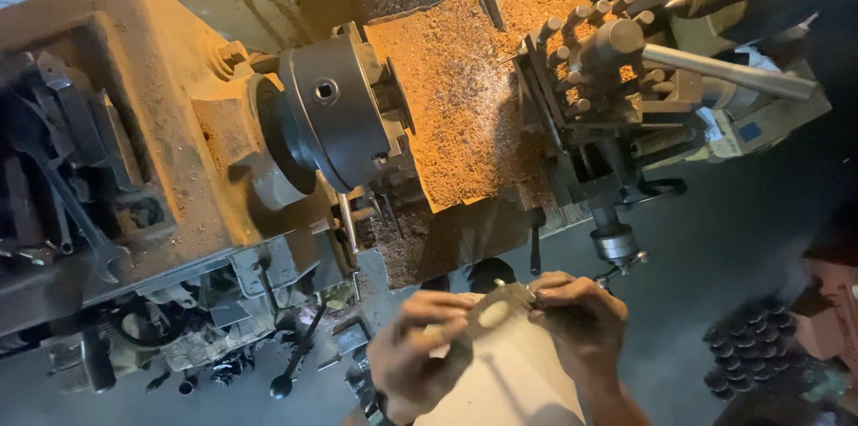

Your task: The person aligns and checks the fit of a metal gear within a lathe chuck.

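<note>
Both my hands are low in the frame, below the front of a metal lathe. My left hand [420, 350] and my right hand [576, 319] together hold a small flat metal piece [493, 312] with a pale oval spot on it, fingers pinched on either end. Under the hands lies a pale sheet or cloth [505, 381]. Above stands the lathe's round dark chuck [335, 113], with nothing visibly clamped in it. The tool post [594, 68] with its several bolts sits to the right of the chuck.
Orange-lit metal chips [460, 95] cover the lathe bed. A long steel handle [728, 73] sticks out right from the tool post. A crank handle [615, 243] hangs just above my right hand. Wrenches [85, 220] rest left; dark round parts [746, 350] are stacked right.
</note>
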